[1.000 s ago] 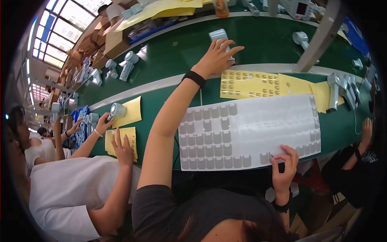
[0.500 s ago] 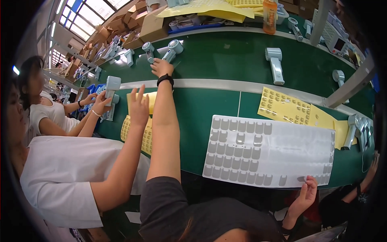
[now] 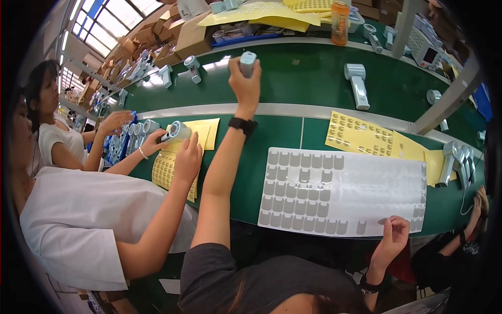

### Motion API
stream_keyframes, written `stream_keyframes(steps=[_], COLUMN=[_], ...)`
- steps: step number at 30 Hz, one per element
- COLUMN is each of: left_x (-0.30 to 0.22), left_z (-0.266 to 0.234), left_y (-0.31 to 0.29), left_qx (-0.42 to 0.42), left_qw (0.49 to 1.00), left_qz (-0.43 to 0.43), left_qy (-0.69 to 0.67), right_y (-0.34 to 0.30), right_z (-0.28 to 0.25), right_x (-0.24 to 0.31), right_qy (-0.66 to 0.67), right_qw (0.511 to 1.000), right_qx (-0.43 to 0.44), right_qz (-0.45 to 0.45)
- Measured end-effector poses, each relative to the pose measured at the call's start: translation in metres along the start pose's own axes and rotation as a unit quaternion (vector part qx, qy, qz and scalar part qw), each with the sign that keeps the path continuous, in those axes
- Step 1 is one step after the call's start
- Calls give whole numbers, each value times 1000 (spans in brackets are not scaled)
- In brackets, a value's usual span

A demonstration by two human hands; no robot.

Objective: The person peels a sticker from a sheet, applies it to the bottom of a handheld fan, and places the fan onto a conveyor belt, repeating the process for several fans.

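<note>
My left hand [image 3: 244, 86] is raised over the far green belt, its fingers wrapped round a light-blue handheld fan [image 3: 248, 63]. One end of the fan points up toward me and its other end is hidden. Low on the right, my right hand [image 3: 393, 238] pinches a small grey sticker [image 3: 383, 221] between thumb and finger. That hand is just above the near edge of a white sticker sheet [image 3: 374, 196], which carries rows of grey rounded stickers and a wide bare area.
Yellow sticker sheets [image 3: 361, 133] lie behind the white one. Several fans [image 3: 448, 165] stand at the right; another fan [image 3: 357, 86] lies on the far belt. A metal post [image 3: 444, 107] rises at the right. Close on my left, a co-worker's hand [image 3: 188, 157] is over yellow sheets.
My left hand has taken a fan from the far belt and moved right with it, tilting it up. My right hand still holds the sticker. The co-worker's fan has come nearer, over the yellow sheets.
</note>
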State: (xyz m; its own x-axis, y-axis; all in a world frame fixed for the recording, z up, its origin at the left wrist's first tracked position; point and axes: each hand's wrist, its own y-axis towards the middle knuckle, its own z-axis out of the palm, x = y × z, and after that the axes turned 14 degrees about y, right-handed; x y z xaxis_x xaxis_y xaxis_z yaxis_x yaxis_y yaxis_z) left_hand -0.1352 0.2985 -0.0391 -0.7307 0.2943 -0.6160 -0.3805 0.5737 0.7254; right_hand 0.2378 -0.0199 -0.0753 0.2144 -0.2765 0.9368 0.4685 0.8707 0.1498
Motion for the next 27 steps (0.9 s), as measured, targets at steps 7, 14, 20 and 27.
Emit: stream_keyframes(steps=[7, 14, 20, 27], left_x=[-140, -197, -202, -202], left_z=[11, 0, -5, -6], left_y=[-91, -162, -191, -194], left_qx=[132, 227, 291, 284], left_qw=[952, 904, 885, 884], left_qz=[196, 267, 287, 273], left_qy=[-192, -243, -224, -251], right_y=[38, 61, 64, 63], right_z=[54, 83, 77, 82], right_x=[58, 83, 66, 61], right_qy=[86, 130, 84, 86], right_qw=[988, 986, 991, 991], right_qx=[79, 76, 64, 66], right_qz=[101, 68, 85, 75])
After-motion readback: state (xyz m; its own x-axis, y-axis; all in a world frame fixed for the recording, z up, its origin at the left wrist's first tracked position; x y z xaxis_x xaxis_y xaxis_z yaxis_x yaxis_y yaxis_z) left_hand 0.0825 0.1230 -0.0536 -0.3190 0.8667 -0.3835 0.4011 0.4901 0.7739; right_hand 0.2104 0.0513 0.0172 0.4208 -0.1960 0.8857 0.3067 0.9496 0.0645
